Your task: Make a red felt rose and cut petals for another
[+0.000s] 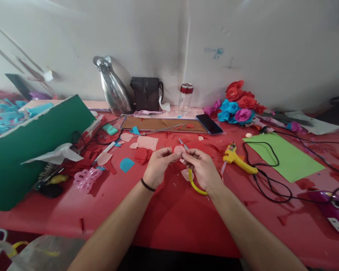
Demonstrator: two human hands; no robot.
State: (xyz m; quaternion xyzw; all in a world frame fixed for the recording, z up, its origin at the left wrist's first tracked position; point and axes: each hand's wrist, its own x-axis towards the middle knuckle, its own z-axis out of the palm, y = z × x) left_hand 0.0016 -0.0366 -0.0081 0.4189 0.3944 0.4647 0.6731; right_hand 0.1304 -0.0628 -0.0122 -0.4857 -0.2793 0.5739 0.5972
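Observation:
A small pink paper petal [179, 149] is pinched between my two hands above the red table [180, 218]. The fingertips of my left hand [161, 164] close on its left side. My right hand [203, 167] grips the right side, thumb and fingers together. Under my right hand lie scissors with a yellow handle [197, 185], partly covered; their blade tip shows beyond my fingers. To the right of that hand rests a yellow hot glue gun [238, 161]. Left of my left hand are red paper pieces [142, 155] and a blue paper petal [127, 164].
Paper flowers [243, 103], a phone [209, 124], a glass jar [185, 98], a black bag [146, 94] and a steel jug [113, 88] stand or lie along the back. A green box [45, 150] stands left. Green paper [288, 158], black cables and a purple power strip [332, 210] lie right.

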